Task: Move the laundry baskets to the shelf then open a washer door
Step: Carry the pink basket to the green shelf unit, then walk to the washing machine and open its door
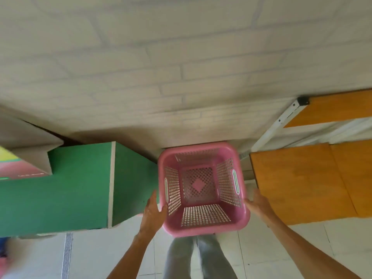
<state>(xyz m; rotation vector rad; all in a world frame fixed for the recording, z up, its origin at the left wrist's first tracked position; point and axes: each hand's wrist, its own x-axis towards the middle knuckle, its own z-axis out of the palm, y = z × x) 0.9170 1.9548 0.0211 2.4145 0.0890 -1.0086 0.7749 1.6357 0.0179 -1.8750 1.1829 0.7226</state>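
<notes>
Head view: pink basket (203, 190) on tiled floor (281, 248) beside brick wall (161, 67)

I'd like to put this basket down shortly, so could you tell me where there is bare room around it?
The orange shelf board right of the pink basket is bare, and so is the white tiled floor in front. It is tight between the basket and the green box, where the left hand sits; the right hand fills the shelf-side gap.

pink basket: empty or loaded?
Empty. The pink basket is upright with its opening facing the camera, and the perforated floor and all four inner walls show bare, nothing inside.
</notes>
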